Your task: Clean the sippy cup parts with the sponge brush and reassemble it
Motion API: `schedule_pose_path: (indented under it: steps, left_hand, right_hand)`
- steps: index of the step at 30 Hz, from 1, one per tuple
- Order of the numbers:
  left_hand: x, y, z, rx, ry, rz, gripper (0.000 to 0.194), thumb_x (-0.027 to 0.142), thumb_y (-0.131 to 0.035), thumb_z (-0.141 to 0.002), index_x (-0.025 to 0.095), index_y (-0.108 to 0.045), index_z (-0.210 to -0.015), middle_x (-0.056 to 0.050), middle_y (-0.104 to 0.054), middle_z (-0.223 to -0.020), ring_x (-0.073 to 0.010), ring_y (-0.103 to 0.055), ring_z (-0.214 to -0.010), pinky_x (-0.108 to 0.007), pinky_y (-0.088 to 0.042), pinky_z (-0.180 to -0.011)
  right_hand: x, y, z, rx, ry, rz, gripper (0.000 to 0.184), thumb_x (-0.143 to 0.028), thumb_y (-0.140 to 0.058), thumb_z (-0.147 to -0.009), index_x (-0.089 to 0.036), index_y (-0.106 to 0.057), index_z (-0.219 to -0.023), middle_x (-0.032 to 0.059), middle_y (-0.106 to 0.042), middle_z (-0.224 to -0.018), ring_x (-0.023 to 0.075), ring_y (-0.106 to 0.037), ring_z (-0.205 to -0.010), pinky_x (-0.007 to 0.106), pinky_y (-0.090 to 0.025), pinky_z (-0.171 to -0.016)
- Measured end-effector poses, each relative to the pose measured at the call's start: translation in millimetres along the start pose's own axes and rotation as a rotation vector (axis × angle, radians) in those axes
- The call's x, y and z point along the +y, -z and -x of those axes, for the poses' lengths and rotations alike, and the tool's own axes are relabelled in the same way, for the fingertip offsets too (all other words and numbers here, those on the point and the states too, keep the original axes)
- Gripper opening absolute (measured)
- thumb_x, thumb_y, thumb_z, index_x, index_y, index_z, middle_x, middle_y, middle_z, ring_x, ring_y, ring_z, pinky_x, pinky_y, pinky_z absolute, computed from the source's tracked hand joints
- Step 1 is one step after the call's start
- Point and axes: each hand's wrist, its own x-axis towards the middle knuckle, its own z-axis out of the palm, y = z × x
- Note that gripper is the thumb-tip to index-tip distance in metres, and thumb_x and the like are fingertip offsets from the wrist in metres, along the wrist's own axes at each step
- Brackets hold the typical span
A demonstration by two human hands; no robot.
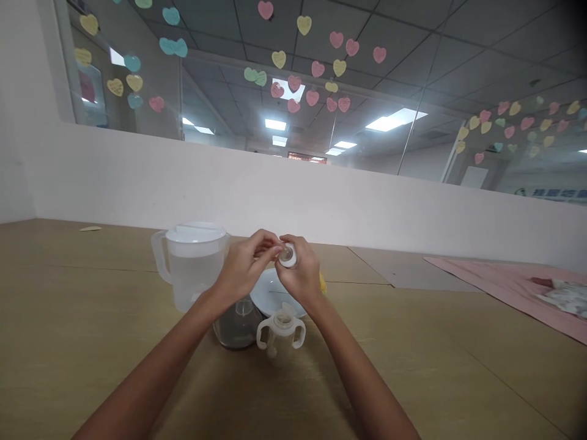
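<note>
Over the table, my right hand (303, 269) is wrapped round a white bottle collar with a clear teat (287, 255), whose opening faces me. My left hand (245, 264) meets it from the left, thumb and fingers pinched at the clear middle of the same piece. Below the hands stands a clear baby bottle (280, 345) with two white side handles and an uncovered mouth. Left of the bottle is a dark see-through glass vessel (238, 325), its top hidden by my left forearm. A pale bowl (266, 296) sits behind the bottle, partly covered by my right hand.
A clear lidded pitcher (190, 269) stands to the left, its handle facing left. Something yellow (323, 283) shows behind my right wrist. On the right lie a grey mat (403, 272) and a pink cloth (495, 284). A white wall (257, 189) with windows closes off the back.
</note>
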Motion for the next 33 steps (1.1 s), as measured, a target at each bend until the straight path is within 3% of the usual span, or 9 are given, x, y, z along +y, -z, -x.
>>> schedule_pose_path:
  steps: [4, 7, 10, 16, 21, 25, 28, 33]
  left_hand:
    - [-0.6, -7.9, 7.9, -0.025, -0.145, -0.402, 0.020, 0.029, -0.038, -0.088, 0.018, -0.054, -0.087, -0.002, -0.065, -0.080, -0.0141, -0.060, -0.073, -0.026, -0.046, -0.067]
    - [-2.1, -11.4, 11.6, -0.083, -0.191, -0.542, 0.023, 0.028, -0.034, -0.089, 0.017, -0.054, -0.086, -0.003, -0.064, -0.076, -0.0145, -0.059, -0.068, -0.025, -0.043, -0.061]
    - [-2.0, -10.7, 9.9, -0.086, -0.143, -0.501, 0.021, 0.028, -0.036, -0.088, 0.018, -0.054, -0.086, -0.002, -0.065, -0.077, -0.0139, -0.060, -0.068, -0.024, -0.043, -0.061]
    - [-4.9, -2.7, -2.7, -0.070, -0.001, -0.136, 0.023, 0.037, -0.045, -0.084, 0.017, -0.057, -0.083, -0.001, -0.066, -0.080, -0.0140, -0.060, -0.075, -0.023, -0.046, -0.064]
    - [-15.5, 4.7, -7.2, -0.220, 0.086, -0.025, 0.026, 0.041, -0.049, -0.080, 0.017, -0.055, -0.089, -0.002, -0.065, -0.085, -0.0150, -0.059, -0.080, -0.024, -0.045, -0.066]
    - [-20.3, 8.5, -6.8, -0.255, 0.127, -0.159, 0.031, 0.047, -0.046, -0.080, 0.017, -0.054, -0.084, -0.002, -0.062, -0.080, -0.0147, -0.056, -0.075, -0.024, -0.043, -0.062]
    - [-19.4, 4.9, -3.8, -0.421, 0.151, -0.262, 0.033, 0.047, -0.041, -0.081, 0.017, -0.055, -0.079, -0.001, -0.060, -0.072, -0.0146, -0.054, -0.067, -0.024, -0.040, -0.058]
    - [-17.0, -18.6, 6.5, -0.713, 0.158, -0.307, 0.027, 0.038, -0.043, -0.080, 0.017, -0.059, -0.077, -0.002, -0.062, -0.077, -0.0152, -0.055, -0.068, -0.023, -0.038, -0.056]
  right_hand:
    - [8.2, 2.2, -4.2, -0.056, -0.044, 0.094, 0.023, -0.021, -0.045, -0.074, -0.019, -0.053, -0.095, 0.0073, -0.059, -0.096, 0.0189, -0.054, -0.087, 0.028, -0.042, -0.075]
    - [14.7, 4.8, -6.1, -0.058, -0.061, 0.123, 0.017, -0.021, -0.046, -0.071, -0.019, -0.054, -0.086, 0.0054, -0.060, -0.086, 0.0174, -0.054, -0.076, 0.026, -0.040, -0.067]
    - [17.4, 10.7, -7.2, -0.146, -0.034, 0.027, 0.015, -0.021, -0.048, -0.069, -0.019, -0.053, -0.082, 0.0015, -0.060, -0.077, 0.0147, -0.053, -0.069, 0.024, -0.039, -0.062]
    - [9.8, 26.2, -8.0, -0.455, -0.053, -0.175, 0.021, -0.017, -0.055, -0.061, -0.017, -0.055, -0.081, -0.0028, -0.058, -0.074, 0.0112, -0.051, -0.065, 0.020, -0.037, -0.057]
    - [3.5, 33.4, -7.8, -0.562, -0.061, -0.038, 0.025, -0.034, -0.060, -0.068, -0.018, -0.059, -0.088, -0.0001, -0.060, -0.075, 0.0136, -0.052, -0.067, 0.023, -0.036, -0.060]
    - [11.5, 36.8, -7.7, -0.650, -0.114, 0.108, 0.043, -0.053, -0.057, -0.069, -0.019, -0.057, -0.094, 0.0030, -0.061, -0.078, 0.0162, -0.053, -0.069, 0.024, -0.034, -0.059]
    - [23.3, 37.5, -8.5, -0.653, -0.178, 0.233, 0.044, -0.055, -0.053, -0.072, -0.017, -0.054, -0.094, 0.0055, -0.061, -0.079, 0.0172, -0.053, -0.069, 0.024, -0.032, -0.056]
    - [35.2, 42.7, -12.4, -0.564, -0.176, 0.355, 0.031, -0.045, -0.047, -0.080, -0.017, -0.056, -0.087, 0.0046, -0.059, -0.075, 0.0160, -0.051, -0.067, 0.024, -0.029, -0.056]
